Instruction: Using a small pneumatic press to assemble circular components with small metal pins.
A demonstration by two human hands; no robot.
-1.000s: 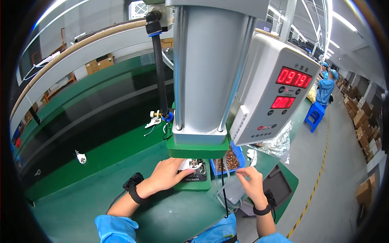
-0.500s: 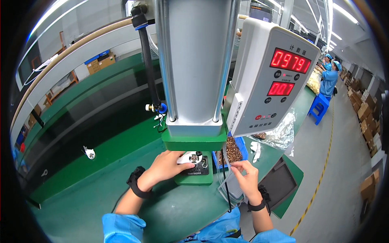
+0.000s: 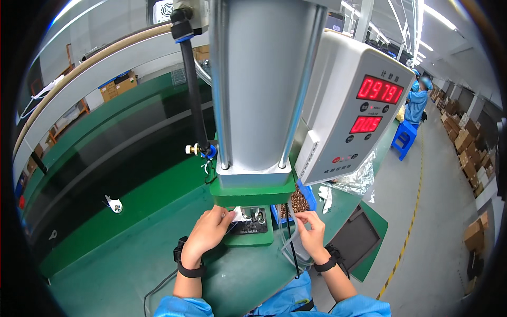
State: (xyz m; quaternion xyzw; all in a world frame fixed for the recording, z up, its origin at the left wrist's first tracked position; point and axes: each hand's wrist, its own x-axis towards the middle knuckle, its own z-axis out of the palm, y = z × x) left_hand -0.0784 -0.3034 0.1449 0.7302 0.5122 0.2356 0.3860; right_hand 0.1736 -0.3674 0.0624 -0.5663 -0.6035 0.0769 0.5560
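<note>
My left hand [image 3: 207,232] pinches the edge of a white plastic part [image 3: 241,214] at the black fixture plate [image 3: 252,224] of a bench press. Above that plate stands the press's grey cylinder [image 3: 261,90] with its green head block [image 3: 252,194]; the block's shadow and my fingers hide some of the part. My right hand [image 3: 312,235] is right of the fixture, thumb and fingertips drawn together beside a clear grey tube [image 3: 292,238]. Whether something small is between those fingertips cannot be seen. A blue bin [image 3: 311,196] of small copper-coloured pieces [image 3: 299,203] stands just beyond that hand.
A white counter box [image 3: 348,116] with red digits juts out right of the cylinder. Another white part [image 3: 114,204] lies at the left on green. Clear plastic bags [image 3: 359,177] and a dark tray [image 3: 356,240] sit at the right. Co-workers in blue [image 3: 416,103] are farther back.
My left hand has drawn slightly left and down, with the white part now mostly covered under the press head. My right hand moved slightly left. The view shifted and the lower display reading changed.
</note>
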